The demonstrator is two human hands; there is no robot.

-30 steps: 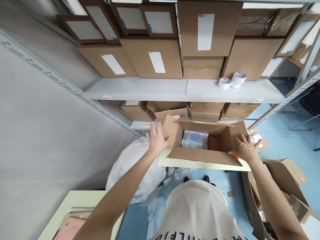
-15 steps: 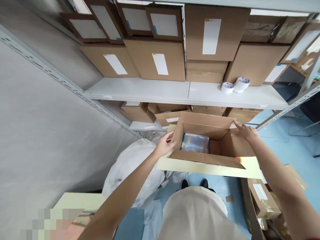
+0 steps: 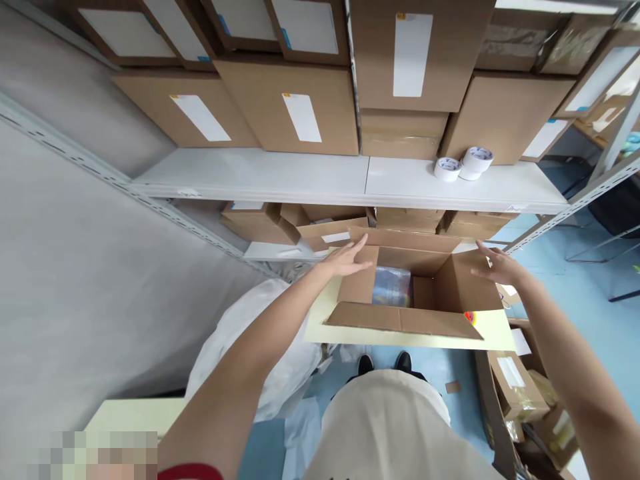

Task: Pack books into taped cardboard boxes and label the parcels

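Observation:
An open cardboard box (image 3: 400,319) stands on a pale yellow board (image 3: 320,320) in front of me, its flaps spread outward. Inside, toward the left, lies a flat package (image 3: 391,287) in clear, shiny plastic; the left flap partly covers it. My left hand (image 3: 347,259) is over the box's left flap, fingers stretched and apart, holding nothing. At the far right corner, my right hand (image 3: 497,263) hovers by the right flap with its fingers spread. Whether either hand touches the cardboard I cannot tell.
A grey metal shelf (image 3: 280,175) with cardboard boxes (image 3: 310,127) runs across the front. Rolls of tape (image 3: 447,169) sit on its right part. A white plastic bag (image 3: 240,320) bulges at left. Cartons (image 3: 515,383) fill a large container at lower right.
My left hand has moved up and right over the left flap, which now leans inward. My right hand has come off the corner and opened. The view has shifted slightly.

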